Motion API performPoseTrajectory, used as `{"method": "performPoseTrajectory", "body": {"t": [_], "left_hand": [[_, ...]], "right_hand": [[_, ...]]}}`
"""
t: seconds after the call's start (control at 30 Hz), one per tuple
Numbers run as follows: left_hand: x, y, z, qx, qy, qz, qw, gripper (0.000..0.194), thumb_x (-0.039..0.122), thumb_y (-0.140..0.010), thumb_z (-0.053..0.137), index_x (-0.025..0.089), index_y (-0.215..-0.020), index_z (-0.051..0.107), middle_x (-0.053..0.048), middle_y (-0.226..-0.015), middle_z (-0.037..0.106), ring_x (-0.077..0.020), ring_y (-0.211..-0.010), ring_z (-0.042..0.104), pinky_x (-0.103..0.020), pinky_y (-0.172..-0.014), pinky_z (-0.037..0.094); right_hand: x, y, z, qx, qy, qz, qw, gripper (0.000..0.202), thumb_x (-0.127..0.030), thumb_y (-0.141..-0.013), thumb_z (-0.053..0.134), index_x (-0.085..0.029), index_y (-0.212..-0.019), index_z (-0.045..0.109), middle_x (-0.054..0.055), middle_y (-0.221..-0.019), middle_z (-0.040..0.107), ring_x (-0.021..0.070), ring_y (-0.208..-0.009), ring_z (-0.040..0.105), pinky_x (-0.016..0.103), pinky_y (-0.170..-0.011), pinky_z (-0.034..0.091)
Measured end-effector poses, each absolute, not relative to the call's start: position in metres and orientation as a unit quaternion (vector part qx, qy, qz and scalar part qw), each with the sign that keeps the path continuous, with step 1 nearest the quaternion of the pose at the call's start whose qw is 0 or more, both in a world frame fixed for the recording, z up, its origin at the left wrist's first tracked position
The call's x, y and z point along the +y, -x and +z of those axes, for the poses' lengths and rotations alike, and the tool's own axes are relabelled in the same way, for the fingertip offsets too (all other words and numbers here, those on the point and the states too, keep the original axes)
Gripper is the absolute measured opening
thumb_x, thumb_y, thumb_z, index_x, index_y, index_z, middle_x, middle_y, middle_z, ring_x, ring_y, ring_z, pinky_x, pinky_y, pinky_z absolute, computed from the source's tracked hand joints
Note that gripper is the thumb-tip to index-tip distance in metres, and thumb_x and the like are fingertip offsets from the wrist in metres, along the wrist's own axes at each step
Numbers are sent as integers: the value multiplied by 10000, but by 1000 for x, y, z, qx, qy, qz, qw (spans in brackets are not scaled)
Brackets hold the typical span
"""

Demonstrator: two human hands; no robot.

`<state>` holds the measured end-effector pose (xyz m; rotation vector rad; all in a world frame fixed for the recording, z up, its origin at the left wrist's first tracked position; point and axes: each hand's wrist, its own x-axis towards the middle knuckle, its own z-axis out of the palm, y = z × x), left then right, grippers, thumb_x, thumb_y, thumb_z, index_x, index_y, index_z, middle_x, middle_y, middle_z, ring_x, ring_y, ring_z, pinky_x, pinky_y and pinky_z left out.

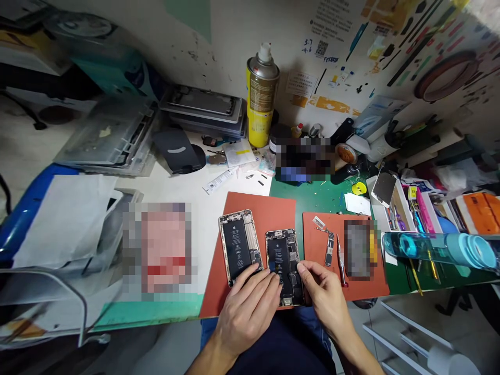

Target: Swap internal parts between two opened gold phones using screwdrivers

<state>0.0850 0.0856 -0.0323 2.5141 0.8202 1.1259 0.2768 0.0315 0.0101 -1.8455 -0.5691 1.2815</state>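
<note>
Two opened smartphones lie side by side on a red-brown mat, insides up. The larger opened phone point(239, 242) is on the left, tilted a little, with a long black battery. On the right is the smaller opened phone point(284, 255), its battery and inner parts showing. My left hand point(250, 299) lies with fingers stretched over the larger phone's lower corner and against the smaller phone's left edge; its thumb is hidden. My right hand point(322, 286) has thumb and forefinger closed at the smaller phone's right edge. Beside it lie a small screwdriver point(341, 263) and a circuit board point(329, 249).
A yellow spray can point(261, 99) stands by the wall. Clear plastic cases point(109, 135) are stacked at left. On the right, a blue bottle point(437, 250) lies before white trays point(400, 208) of tools. Several objects are blurred out.
</note>
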Motion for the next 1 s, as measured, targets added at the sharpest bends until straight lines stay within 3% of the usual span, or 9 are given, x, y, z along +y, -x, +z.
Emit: {"method": "performPoseTrajectory", "body": {"t": [0.13,0.2,0.3,0.37,0.43,0.5,0.6,0.7,1.0], "left_hand": [[82,-80,-31,298,-841,422,163,508,-4,-923,747,104,-1416,689,-134,-1282,808,-265,-1265,753,-446,-1182,579],[78,-78,-27,367,-782,450,226,556,50,-973,716,150,-1514,634,-147,-1425,745,-268,-1369,698,-425,-1173,588],[71,-83,-14,452,-627,439,459,480,305,-1133,542,219,-1605,560,-148,-1570,652,-266,-1409,676,-437,-1160,600],[68,-91,-4,426,-477,400,657,550,491,-1181,341,229,-1611,559,-146,-1554,669,-282,-1410,679,-498,-1192,575],[69,-99,3,369,-323,351,798,681,617,-1161,251,209,-1565,619,-152,-1485,719,-317,-1429,664,-572,-1254,502],[69,-103,7,319,-223,311,867,741,700,-1123,297,192,-1495,688,-159,-1443,743,-349,-1447,646,-608,-1292,442],[67,-101,7,297,-177,285,894,726,741,-1084,393,207,-1440,733,-144,-1423,757,-357,-1446,646,-607,-1304,422],[60,-96,4,305,-177,278,893,664,716,-1079,456,246,-1472,710,-111,-1414,767,-336,-1444,652,-583,-1307,428],[40,-89,-4,348,-222,272,869,613,654,-1116,427,276,-1547,642,-95,-1403,773,-296,-1460,644,-558,-1314,434]], "right_hand": [[30,-280,11,-207,708,524,426,628,-762,-878,792,-151,-1019,819,-31,-646,542,101,-551,365,234,-492,312],[26,-278,13,-201,702,521,441,623,-755,-864,811,-150,-1010,823,-25,-645,548,99,-553,367,234,-495,301],[18,-271,18,-191,684,538,453,615,-740,-872,813,-144,-1020,828,-34,-606,511,92,-539,334,235,-493,266],[13,-263,21,-201,671,552,453,596,-725,-910,781,-143,-1030,831,-41,-580,491,94,-523,340,239,-492,279],[10,-257,25,-240,677,530,451,530,-674,-972,738,-157,-1031,836,-29,-592,524,110,-524,406,247,-497,340],[9,-256,32,-311,700,446,462,404,-573,-1020,722,-185,-1018,837,14,-699,643,148,-603,554,267,-553,457],[17,-262,48,-436,700,307,474,183,-369,-1055,719,-225,-985,807,50,-902,741,177,-758,685,281,-668,561],[34,-268,63,-547,646,280,453,116,-221,-1078,672,-236,-1054,784,43,-943,729,174,-822,705,291,-744,596],[56,-265,61,-626,598,284,412,201,-203,-1125,574,-224,-1146,773,61,-994,720,185,-879,724,312,-758,637]]}}
